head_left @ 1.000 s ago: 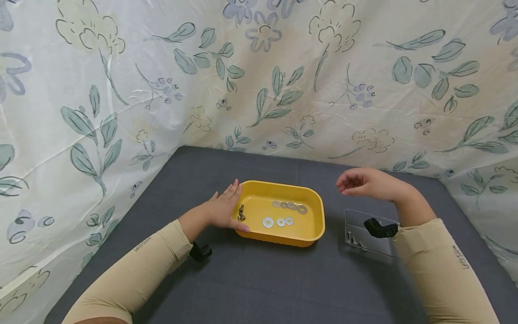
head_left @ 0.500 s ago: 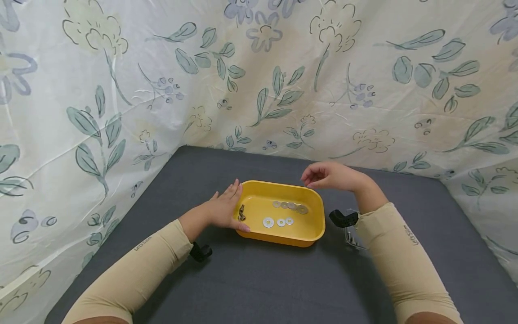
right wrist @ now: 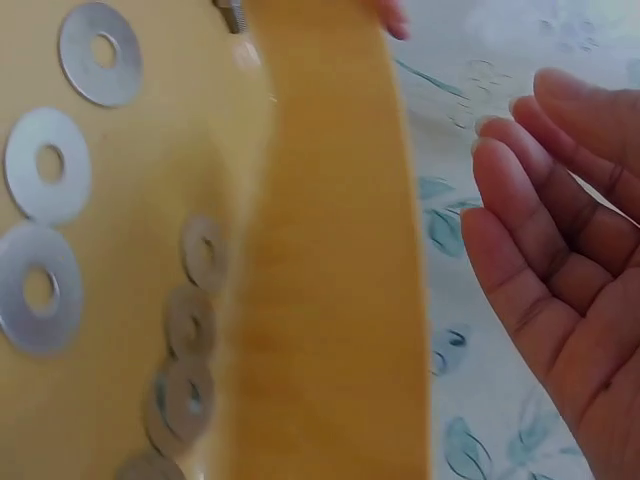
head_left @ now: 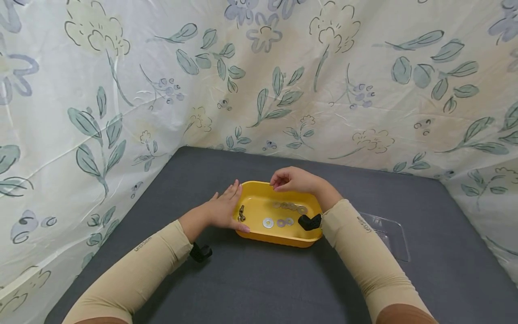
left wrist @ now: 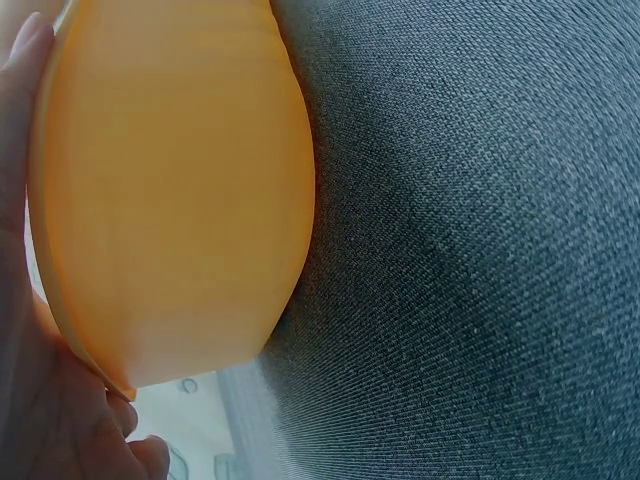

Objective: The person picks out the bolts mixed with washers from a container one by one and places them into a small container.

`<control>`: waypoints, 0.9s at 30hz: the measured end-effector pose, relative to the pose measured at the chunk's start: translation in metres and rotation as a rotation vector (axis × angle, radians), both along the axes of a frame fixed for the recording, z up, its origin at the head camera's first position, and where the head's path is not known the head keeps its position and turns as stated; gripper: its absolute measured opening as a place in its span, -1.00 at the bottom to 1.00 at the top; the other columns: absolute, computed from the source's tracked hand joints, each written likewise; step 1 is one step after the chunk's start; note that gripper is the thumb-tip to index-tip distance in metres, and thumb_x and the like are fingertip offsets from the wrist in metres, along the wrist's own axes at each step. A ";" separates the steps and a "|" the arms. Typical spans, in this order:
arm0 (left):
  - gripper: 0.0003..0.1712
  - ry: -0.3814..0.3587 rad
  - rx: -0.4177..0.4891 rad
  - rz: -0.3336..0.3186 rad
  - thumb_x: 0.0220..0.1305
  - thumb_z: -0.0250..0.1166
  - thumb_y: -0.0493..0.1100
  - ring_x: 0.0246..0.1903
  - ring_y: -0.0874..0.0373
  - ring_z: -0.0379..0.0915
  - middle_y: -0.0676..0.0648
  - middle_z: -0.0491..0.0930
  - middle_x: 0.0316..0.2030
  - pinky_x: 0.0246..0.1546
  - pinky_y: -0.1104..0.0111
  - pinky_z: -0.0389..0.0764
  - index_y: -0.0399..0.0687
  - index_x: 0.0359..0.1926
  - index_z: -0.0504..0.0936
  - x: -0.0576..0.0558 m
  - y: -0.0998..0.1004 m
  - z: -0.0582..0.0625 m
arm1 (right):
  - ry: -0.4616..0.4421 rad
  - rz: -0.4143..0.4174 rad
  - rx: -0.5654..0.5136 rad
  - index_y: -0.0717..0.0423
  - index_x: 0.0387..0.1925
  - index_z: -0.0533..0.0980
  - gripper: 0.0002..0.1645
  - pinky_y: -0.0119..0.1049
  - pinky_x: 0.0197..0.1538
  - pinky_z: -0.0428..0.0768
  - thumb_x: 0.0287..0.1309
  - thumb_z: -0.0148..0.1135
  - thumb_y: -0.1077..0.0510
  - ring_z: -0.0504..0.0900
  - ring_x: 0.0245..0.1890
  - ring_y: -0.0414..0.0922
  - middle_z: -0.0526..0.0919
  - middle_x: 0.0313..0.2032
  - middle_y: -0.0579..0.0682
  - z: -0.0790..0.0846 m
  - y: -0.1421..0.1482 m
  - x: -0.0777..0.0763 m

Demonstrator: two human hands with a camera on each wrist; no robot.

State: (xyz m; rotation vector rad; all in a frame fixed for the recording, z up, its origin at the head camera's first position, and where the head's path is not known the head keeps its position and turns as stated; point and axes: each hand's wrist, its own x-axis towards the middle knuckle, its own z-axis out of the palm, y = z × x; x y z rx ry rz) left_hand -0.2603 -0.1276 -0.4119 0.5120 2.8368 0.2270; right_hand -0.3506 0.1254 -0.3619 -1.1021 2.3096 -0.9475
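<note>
Moved since the earlier frame: right hand (head_left: 295, 180), carried leftward from beyond the right end of the yellow tray (head_left: 279, 240) to near its far rim; with it the right sleeve (head_left: 364, 252), now across the tray's near right corner and the left part of the clear container (head_left: 389, 235). Left hand and tray: unmoved.

Right hand: fingers loosely bent, thumb apart from them, nothing seen in its hold; whether directly above the rim or just beyond it, cannot be told.

Left hand (head_left: 220, 209): laid against the tray's left end, fingers extended and slightly spread at the far left corner, thumb on the rim at the near left corner.

Yellow tray: one, upright on the dark worktop (head_left: 243, 283), apart from its far edge, between its left and right edges. Contents: four washers (head_left: 301, 209) in a row toward the far rim, some overlapping; three flat washers (head_left: 268, 222) nearer the near rim; a cluster of screws (head_left: 241, 213) at the left end.

Clear container: one, right of the tray, toward the worktop's right edge, partly hidden by the sleeve.
</note>
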 end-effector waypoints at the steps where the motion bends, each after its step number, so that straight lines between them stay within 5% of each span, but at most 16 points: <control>1: 0.53 0.000 0.000 -0.001 -0.33 0.11 0.66 0.38 0.02 -0.49 -0.11 -0.59 0.38 0.25 -0.12 -0.14 -0.12 0.40 -0.43 0.000 0.000 0.000 | -0.005 0.005 -0.002 0.26 -0.15 0.52 -0.75 -0.31 -0.14 0.54 0.14 0.21 0.22 0.54 -0.25 0.03 0.59 -0.27 0.09 -0.002 -0.004 -0.001; 15: 0.51 0.002 0.010 -0.009 -0.30 0.12 0.64 0.38 0.00 -0.48 -0.10 -0.61 0.37 0.23 -0.15 -0.12 -0.14 0.40 -0.43 0.003 0.000 0.004 | 0.026 0.031 0.041 0.27 -0.16 0.53 -0.78 -0.33 -0.12 0.51 0.14 0.19 0.26 0.53 -0.28 -0.12 0.60 -0.29 0.03 -0.015 -0.041 -0.004; 27: 0.49 0.002 0.040 -0.014 -0.26 0.13 0.61 0.39 -0.03 -0.47 -0.10 -0.59 0.38 0.23 -0.16 -0.16 -0.14 0.40 -0.43 0.004 -0.002 0.005 | 0.029 0.058 0.111 0.18 -0.22 0.55 -0.84 -0.39 -0.16 0.49 0.12 0.22 0.25 0.50 -0.33 -0.17 0.57 -0.35 -0.09 -0.043 -0.066 -0.009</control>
